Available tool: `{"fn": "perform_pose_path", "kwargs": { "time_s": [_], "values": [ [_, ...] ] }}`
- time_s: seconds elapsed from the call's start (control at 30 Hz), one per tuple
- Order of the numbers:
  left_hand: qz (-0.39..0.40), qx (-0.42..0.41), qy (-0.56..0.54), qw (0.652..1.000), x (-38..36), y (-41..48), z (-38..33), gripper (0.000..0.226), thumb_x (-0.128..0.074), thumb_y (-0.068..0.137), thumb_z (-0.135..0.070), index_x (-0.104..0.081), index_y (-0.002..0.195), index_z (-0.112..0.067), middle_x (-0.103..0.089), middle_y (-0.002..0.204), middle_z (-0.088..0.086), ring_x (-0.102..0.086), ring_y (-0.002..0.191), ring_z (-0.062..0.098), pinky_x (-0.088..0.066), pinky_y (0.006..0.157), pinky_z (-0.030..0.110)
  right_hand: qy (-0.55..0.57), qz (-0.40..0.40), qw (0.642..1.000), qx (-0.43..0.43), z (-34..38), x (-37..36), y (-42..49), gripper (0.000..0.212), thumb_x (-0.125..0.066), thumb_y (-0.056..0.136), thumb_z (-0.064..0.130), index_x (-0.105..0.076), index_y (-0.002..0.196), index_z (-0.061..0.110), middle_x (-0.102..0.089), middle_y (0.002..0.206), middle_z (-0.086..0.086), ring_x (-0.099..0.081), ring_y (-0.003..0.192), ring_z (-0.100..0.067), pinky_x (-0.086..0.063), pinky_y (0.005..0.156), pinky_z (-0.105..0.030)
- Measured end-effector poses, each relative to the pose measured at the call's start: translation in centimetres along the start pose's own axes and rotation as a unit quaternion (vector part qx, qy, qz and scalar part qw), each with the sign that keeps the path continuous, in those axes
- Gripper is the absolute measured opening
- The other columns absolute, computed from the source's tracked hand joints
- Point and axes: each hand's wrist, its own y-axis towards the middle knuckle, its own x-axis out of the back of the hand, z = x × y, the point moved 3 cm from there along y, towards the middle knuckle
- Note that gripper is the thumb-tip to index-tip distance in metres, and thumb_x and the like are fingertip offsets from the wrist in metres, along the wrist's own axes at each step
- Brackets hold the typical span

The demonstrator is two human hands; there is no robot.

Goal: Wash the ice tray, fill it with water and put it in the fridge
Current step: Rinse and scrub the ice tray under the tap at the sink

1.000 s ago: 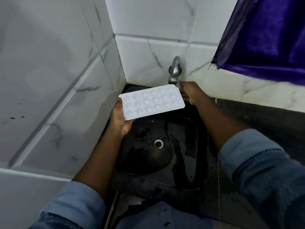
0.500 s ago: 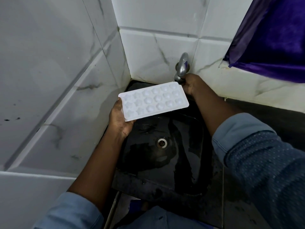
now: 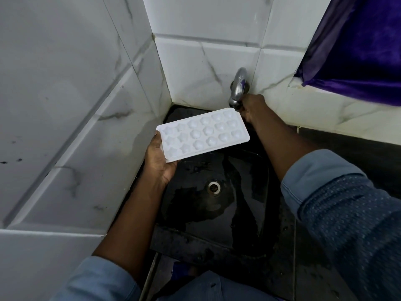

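Observation:
A white ice tray (image 3: 204, 133) with several moulded cells is held level over the black sink (image 3: 245, 216), its far end just under the spout of the metal tap (image 3: 238, 85). My left hand (image 3: 159, 161) grips the tray's near-left end, thumb on its edge and fingers underneath. My right hand (image 3: 252, 106) reaches past the tray's far end and holds the tap near its spout; its fingers are partly hidden behind the tap and tray. No water stream is visible.
White marbled tile walls (image 3: 76, 105) close in on the left and behind the sink. The drain (image 3: 214, 187) lies in the wet sink bottom. A purple cloth (image 3: 360, 46) hangs at the upper right above a dark countertop (image 3: 347, 146).
My right hand has shifted up from beside the tray's far end onto the tap. The tray has stayed under the spout in my left hand.

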Motion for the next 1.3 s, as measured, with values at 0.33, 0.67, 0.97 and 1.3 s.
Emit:
{"fn": "perform_pose_path", "kwargs": {
  "time_s": [0.33, 0.67, 0.97, 1.3],
  "values": [
    [-0.004, 0.004, 0.003, 1.0, -0.3, -0.2, -0.2, 0.056, -0.041, 0.112, -0.047, -0.063, 0.142, -0.006, -0.073, 0.134, 0.017, -0.068, 0.127, 0.037, -0.047, 0.116, 0.058, 0.019, -0.022, 1.0, 0.0, 0.3, -0.4, -0.8, 0.023, -0.042, 0.08, -0.022, -0.045, 0.075, 0.001, -0.046, 0.057, -0.005, -0.037, 0.045, -0.013, -0.017, 0.058, -0.033],
    [-0.003, -0.002, 0.012, 1.0, -0.2, -0.5, 0.0, 0.052, -0.041, 0.112, -0.047, -0.067, 0.135, -0.008, -0.075, 0.13, 0.015, -0.072, 0.122, 0.034, -0.055, 0.107, 0.053, -0.054, -0.021, 0.998, 0.018, 0.5, 0.2, -1.0, 0.013, -0.062, 0.089, -0.011, -0.057, 0.083, 0.0, -0.064, 0.088, -0.019, -0.06, 0.068, -0.023, -0.047, 0.065, -0.03],
    [-0.007, 0.003, 0.022, 1.0, -0.6, -0.5, 0.7, 0.056, -0.038, 0.114, -0.044, -0.06, 0.146, -0.003, -0.071, 0.136, 0.018, -0.068, 0.127, 0.038, -0.055, 0.106, 0.054, -0.098, 0.024, 0.995, -0.005, -0.3, 4.0, -4.2, 0.03, -0.059, 0.103, 0.033, -0.065, 0.103, 0.003, -0.073, 0.097, -0.016, -0.073, 0.075, -0.027, -0.059, 0.059, -0.029],
    [0.008, 0.02, 0.025, 0.999, -1.5, 0.2, 1.2, 0.052, -0.038, 0.113, -0.046, -0.068, 0.132, -0.009, -0.077, 0.126, 0.015, -0.075, 0.112, 0.032, -0.061, 0.094, 0.048, -0.17, 0.017, 0.985, 0.007, -4.7, 8.7, -8.9, 0.03, -0.054, 0.105, 0.041, -0.074, 0.103, 0.02, -0.079, 0.081, 0.007, -0.07, 0.065, -0.009, -0.053, 0.068, -0.029]
  ]
}}
